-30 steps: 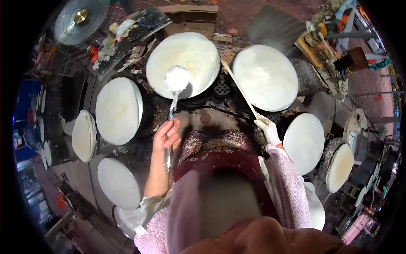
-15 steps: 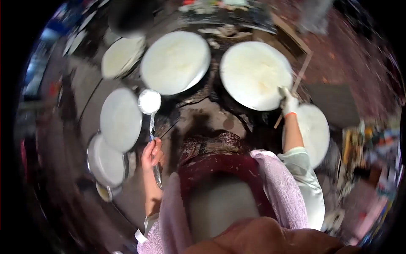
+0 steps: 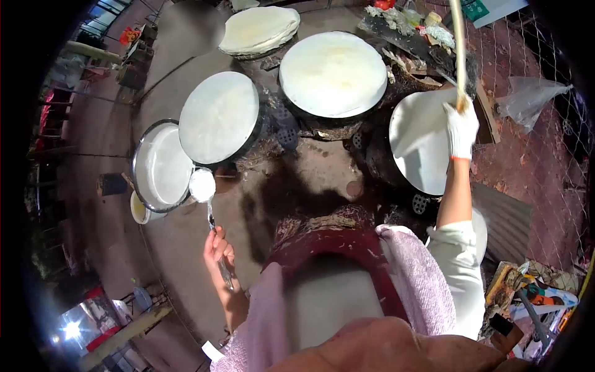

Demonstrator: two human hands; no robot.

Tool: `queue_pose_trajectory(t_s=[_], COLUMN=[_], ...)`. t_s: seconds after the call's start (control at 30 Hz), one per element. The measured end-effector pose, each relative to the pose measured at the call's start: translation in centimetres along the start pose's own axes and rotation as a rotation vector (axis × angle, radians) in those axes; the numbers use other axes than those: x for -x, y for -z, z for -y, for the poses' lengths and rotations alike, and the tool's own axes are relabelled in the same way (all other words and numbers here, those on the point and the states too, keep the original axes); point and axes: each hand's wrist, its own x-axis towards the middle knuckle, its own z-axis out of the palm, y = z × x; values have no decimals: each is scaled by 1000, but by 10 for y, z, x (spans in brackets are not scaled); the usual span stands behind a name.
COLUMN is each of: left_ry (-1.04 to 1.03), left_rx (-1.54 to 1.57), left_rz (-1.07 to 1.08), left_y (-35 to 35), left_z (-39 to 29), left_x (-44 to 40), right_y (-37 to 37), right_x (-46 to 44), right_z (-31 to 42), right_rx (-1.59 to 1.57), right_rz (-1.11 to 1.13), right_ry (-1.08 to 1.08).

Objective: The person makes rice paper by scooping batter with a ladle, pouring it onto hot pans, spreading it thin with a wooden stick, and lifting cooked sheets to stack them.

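My left hand (image 3: 219, 249), bare, has its fingers wrapped round the handle of a ladle (image 3: 202, 185). The ladle's bowl, coated white, is beside the rim of a pot (image 3: 140, 177) of whitish liquid. In a white glove, my right hand (image 3: 463, 129) grips a pale wooden stick (image 3: 459, 46) that points away from me. That hand is over the right edge of a round griddle (image 3: 412, 136) with a white surface. Two more round griddles covered in white, one left (image 3: 219, 118) and one in the middle (image 3: 333, 74), curve round in front of me.
A stack of flat white rounds (image 3: 260, 30) lies beyond the griddles. My right arm partly hides another white disc (image 3: 479, 230). A small yellowish tub (image 3: 140, 208) stands by the pot. Clear plastic (image 3: 533, 99) and wire mesh are at the right; clutter (image 3: 539, 297) fills the lower right.
The view has swung left. My right hand has swung the stick from lying across the griddle's edge to pointing away. The ladle has come nearer the pot.
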Motion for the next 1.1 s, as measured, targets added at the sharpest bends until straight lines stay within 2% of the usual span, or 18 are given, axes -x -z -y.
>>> queue_pose_trajectory(t_s=[0.03, 0.07, 0.13, 0.17, 0.2, 0.23, 0.3, 0.37, 0.4, 0.43, 0.53, 0.63, 0.7, 0.77, 0.83, 0.97, 1.0, 1.1], left_ry=[-83, -159, -94, -44, 8, 71, -55, -104, -184, -254, -387, -461, -457, -388, -287, -185, -176, -141], left_rx=[-167, -335, -58, 107, 173, 241, 27, -80, -256, -434, -453, -537, -469, -299, -114, 30, 40, 66], left_rz=[-143, -284, -151, -34, 63, 171, 17, -55, -117, -194, -468, -520, -454, -304, -162, -43, -20, 35], left_y=[-8, -20, 3, 37, 47, 62, 67, 68, 68, 66, 25, 17, 15, 15, 9, -10, -16, -25], left_z=[-3, -2, -29, -49, -61, -71, -90, -106, -110, -113, -101, -91, -86, -78, -70, -55, -51, -46], left_x=[4, 5, -2, -9, -14, -29, -34, -43, -46, -48, -56, -63, -68, -71, -74, -86, -92, -99], right_y=[1, -16, -22, -30, -42, -54, -48, -65, -69, -101, -146, -195, -209, -232, -251, -227, -218, -210], right_x=[-6, -17, -35, -45, -62, -66, -77, -96, -99, -115, -99, -63, -28, -1, 14, 15, 19, 36], right_z=[58, 80, 159, 188, 206, 224, 270, 272, 271, 232, 200, 127, 84, 43, 18, 16, 17, -7], right_rx=[-20, -67, -106, -123, -395, -547, -500, -585, -504, -633, -697, -824, -589, -656, -726, -760, -725, -515], right_rz=[54, 30, 192, 214, 326, 240, 235, 221, 271, 282, 299, 302, 315, 299, 295, 327, 252, 213], right_ry=[59, 174, 190, 245, 193, 223, 142, 87, -118, -65, -324, -510, -501, -679, -740, -742, -704, -857])
